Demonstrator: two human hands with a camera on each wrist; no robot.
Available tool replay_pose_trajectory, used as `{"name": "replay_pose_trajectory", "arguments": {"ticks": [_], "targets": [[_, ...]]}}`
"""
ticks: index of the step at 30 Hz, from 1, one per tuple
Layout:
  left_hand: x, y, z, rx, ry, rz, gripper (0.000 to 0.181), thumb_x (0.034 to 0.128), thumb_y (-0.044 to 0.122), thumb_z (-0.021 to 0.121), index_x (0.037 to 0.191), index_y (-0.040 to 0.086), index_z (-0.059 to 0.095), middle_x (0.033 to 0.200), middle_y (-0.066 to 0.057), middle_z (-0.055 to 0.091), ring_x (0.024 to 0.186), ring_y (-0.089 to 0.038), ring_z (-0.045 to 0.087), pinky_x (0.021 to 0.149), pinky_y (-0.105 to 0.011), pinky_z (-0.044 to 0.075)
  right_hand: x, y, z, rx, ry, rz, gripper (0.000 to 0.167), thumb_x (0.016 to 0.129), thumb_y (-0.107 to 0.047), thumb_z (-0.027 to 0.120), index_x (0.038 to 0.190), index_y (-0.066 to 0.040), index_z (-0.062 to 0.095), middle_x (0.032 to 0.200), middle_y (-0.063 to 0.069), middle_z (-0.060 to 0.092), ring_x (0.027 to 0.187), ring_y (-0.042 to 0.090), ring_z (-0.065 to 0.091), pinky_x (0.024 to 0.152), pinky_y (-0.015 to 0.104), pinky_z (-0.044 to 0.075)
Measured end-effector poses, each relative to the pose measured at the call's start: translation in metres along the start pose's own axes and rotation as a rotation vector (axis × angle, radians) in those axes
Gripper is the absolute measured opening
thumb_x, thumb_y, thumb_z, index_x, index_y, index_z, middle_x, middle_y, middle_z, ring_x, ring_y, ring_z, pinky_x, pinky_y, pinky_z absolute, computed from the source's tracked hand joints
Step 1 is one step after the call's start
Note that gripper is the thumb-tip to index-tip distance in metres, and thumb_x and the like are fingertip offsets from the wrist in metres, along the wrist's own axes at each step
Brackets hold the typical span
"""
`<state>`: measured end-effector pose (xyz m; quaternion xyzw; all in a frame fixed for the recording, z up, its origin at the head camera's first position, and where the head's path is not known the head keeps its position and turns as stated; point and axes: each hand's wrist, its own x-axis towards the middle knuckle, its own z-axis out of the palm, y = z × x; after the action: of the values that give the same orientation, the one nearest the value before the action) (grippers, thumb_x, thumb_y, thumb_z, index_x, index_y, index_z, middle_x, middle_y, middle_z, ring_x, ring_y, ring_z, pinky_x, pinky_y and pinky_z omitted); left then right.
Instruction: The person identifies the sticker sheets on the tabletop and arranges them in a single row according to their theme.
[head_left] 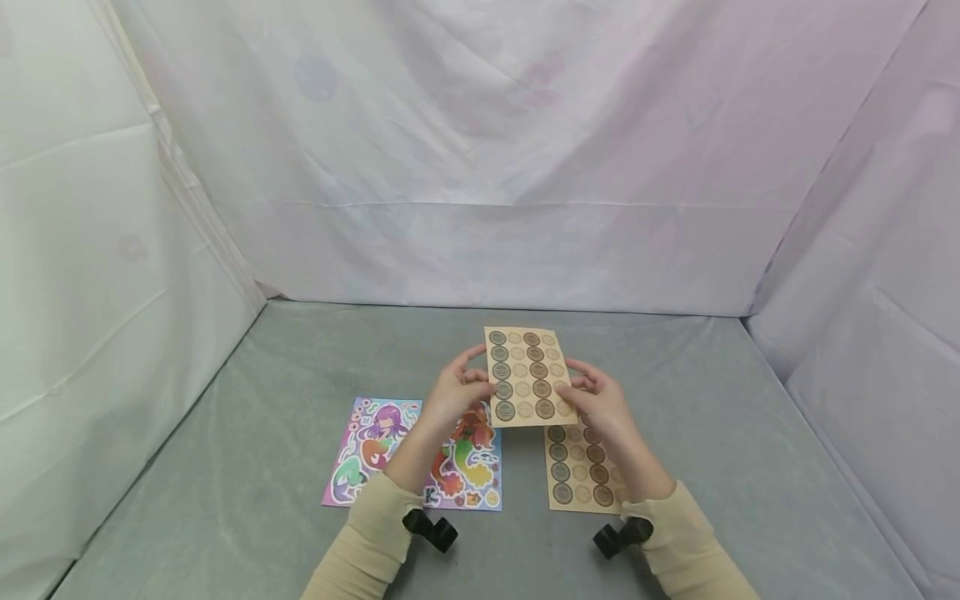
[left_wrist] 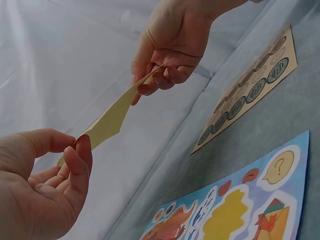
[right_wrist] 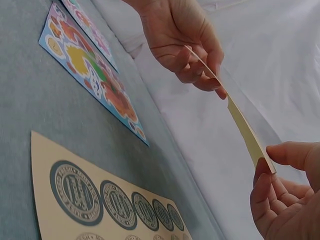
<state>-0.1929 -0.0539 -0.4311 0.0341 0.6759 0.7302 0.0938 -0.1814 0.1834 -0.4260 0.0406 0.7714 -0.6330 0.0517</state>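
Note:
Between both hands, a tan sticker sheet (head_left: 528,375) with rows of round dark and pale labels is held up above the table. My left hand (head_left: 452,392) pinches its left edge between thumb and fingers. At the right edge, my right hand (head_left: 602,404) pinches it the same way. From the left wrist view, the sheet's plain yellowish back (left_wrist: 111,122) shows, slightly bent. A second tan sheet of round stickers (head_left: 581,475) lies on the table below the right hand, partly hidden by that hand and wrist.
Left of it, two colourful mermaid sticker sheets, one purple-pink (head_left: 360,467) and one blue-edged (head_left: 480,487), lie side by side under the left forearm. The grey table (head_left: 247,467) is bounded by white cloth walls (head_left: 480,250) at the back and sides.

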Motion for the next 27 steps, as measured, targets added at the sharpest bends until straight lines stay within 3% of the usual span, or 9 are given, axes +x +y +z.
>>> {"name": "replay_pose_trajectory", "arguments": {"ticks": [6,13,20,27], "targets": [[-0.002,-0.002,0.010,0.002,-0.020,-0.020,0.070,0.0819,-0.005,0.066,0.144,0.018,0.042,0.089,-0.012,0.064,0.066,-0.023,0.059,0.059,-0.036,0.052,-0.003,0.002,-0.011,-0.012,0.013,-0.015,0.056,0.089,-0.010,0.067,0.141,-0.006,0.046,0.099,0.013,0.063,0.074,0.018,0.063,0.066,0.034,0.055],[-0.003,-0.004,0.019,0.003,-0.049,-0.024,0.074,0.0796,-0.007,0.065,0.145,0.016,0.039,0.086,-0.013,0.064,0.063,-0.017,0.060,0.053,-0.029,0.052,-0.007,0.003,-0.020,-0.034,0.024,-0.049,0.056,0.087,-0.004,0.067,0.139,-0.004,0.047,0.095,0.012,0.064,0.070,0.015,0.061,0.060,0.026,0.052],[-0.005,-0.009,0.027,0.015,-0.076,-0.022,0.076,0.0792,-0.007,0.067,0.146,0.014,0.037,0.086,-0.012,0.065,0.062,-0.016,0.059,0.050,-0.026,0.053,-0.013,0.006,-0.029,-0.056,0.009,-0.025,0.059,0.087,-0.004,0.067,0.142,-0.004,0.043,0.094,0.012,0.065,0.065,0.019,0.063,0.061,0.034,0.056],[-0.008,-0.012,0.032,0.006,-0.091,-0.045,0.075,0.0798,-0.005,0.068,0.146,0.016,0.038,0.087,-0.009,0.065,0.061,-0.016,0.059,0.051,-0.026,0.053,-0.018,0.011,-0.035,-0.082,0.013,-0.021,0.061,0.086,-0.005,0.067,0.142,-0.003,0.043,0.093,0.012,0.065,0.068,0.019,0.063,0.063,0.031,0.055]]}}
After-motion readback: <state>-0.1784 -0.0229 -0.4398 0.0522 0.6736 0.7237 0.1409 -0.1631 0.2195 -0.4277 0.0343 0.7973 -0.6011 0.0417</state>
